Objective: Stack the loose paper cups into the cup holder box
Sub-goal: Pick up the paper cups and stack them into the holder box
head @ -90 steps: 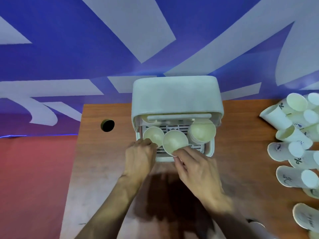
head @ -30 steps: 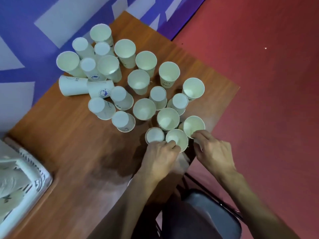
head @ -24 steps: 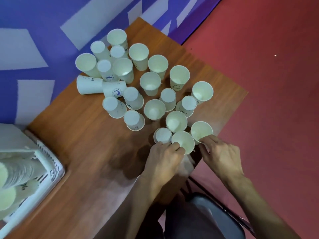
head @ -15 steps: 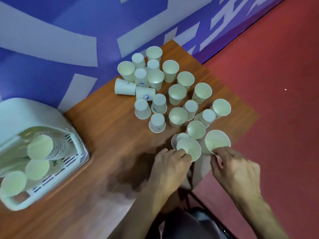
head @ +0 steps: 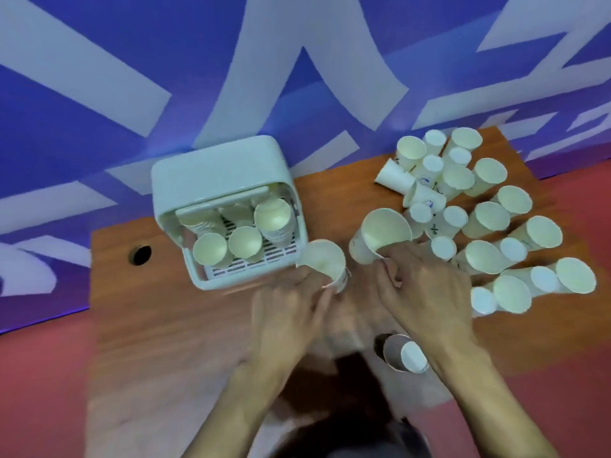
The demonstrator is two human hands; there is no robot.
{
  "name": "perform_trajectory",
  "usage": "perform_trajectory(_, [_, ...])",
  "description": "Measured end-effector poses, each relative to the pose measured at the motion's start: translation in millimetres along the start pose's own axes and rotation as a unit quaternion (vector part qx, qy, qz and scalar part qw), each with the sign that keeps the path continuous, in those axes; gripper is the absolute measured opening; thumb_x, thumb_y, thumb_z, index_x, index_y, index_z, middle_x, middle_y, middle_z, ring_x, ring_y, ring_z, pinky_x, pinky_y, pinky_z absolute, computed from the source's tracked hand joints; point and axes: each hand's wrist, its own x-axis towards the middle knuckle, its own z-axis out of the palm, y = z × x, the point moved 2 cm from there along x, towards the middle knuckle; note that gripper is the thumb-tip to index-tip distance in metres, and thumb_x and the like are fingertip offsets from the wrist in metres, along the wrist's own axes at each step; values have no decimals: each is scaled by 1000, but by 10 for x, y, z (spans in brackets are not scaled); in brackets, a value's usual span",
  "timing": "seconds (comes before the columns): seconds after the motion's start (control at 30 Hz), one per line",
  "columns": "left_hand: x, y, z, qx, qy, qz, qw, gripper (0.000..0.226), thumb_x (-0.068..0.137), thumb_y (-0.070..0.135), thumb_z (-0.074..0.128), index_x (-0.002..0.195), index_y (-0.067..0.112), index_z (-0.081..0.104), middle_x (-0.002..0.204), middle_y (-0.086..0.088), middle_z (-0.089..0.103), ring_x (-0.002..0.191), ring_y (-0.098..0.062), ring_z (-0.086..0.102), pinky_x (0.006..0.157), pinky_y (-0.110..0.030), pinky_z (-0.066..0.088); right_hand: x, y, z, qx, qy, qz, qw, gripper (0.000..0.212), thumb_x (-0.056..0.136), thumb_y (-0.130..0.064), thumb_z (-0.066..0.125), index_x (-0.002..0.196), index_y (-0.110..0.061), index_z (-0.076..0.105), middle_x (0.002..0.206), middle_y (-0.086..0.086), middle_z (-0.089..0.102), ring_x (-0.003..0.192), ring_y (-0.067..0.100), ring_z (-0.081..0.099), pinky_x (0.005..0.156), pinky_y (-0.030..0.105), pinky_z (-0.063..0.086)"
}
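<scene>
Paper cups [head: 487, 219] stand loose in a crowd on the right of the bench [head: 165, 319], and the cup holder box [head: 218, 166] sits rear left with rows already inside. The left hand [head: 287, 315] has its fingers curled round a cup [head: 322, 262] just beside the box's open front. The right hand [head: 426, 289] pinches a second cup [head: 383, 233] near its base. The carry looks under way; next, each cup needs nesting into a row. The blue prints on the cups are too blurred to read.

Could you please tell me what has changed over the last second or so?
The left hand now holds one paper cup and the right hand a second cup, both carried from the loose cups toward the cup holder box. The stacks inside stayed put.
</scene>
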Motion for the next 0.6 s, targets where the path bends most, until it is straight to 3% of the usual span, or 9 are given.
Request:
perform_trajectory(0.13, [-186,-682,-380,33,50,-79,995,17,94,42,62,87,29,69,81,8,65,67,-17,62,53,-29,35,165,-691,316,65,-31,-71,995,12,86,-29,63,95,-27,70,83,-5,68,72,22,67,50,31,45])
perform_trajectory(0.33, [-359,-1413,-674,48,143,-142,978,6,89,27,71,86,25,76,84,9,72,73,-18,66,55,-29,45,318,-1379,889,104,-47,-178,977,7,89,-25,69,94,-29,72,89,-9,71,73,13,69,50,28,48])
perform_trajectory(0.47, [-306,-1738,-567,75,150,-144,975,6,86,27,72,81,24,76,78,7,70,72,-20,66,52,-31,47,391,-1526,1263,85,-51,-213,972,9,89,-26,66,93,-29,73,89,-10,70,75,13,68,48,26,41])
perform_trajectory(0.6, [-253,-1926,-336,72,143,-141,977,6,85,25,78,80,23,76,78,8,70,71,-21,65,50,-33,47,436,-1478,1459,78,-66,-229,968,8,89,-21,70,93,-27,73,90,-8,70,81,15,69,48,29,46])
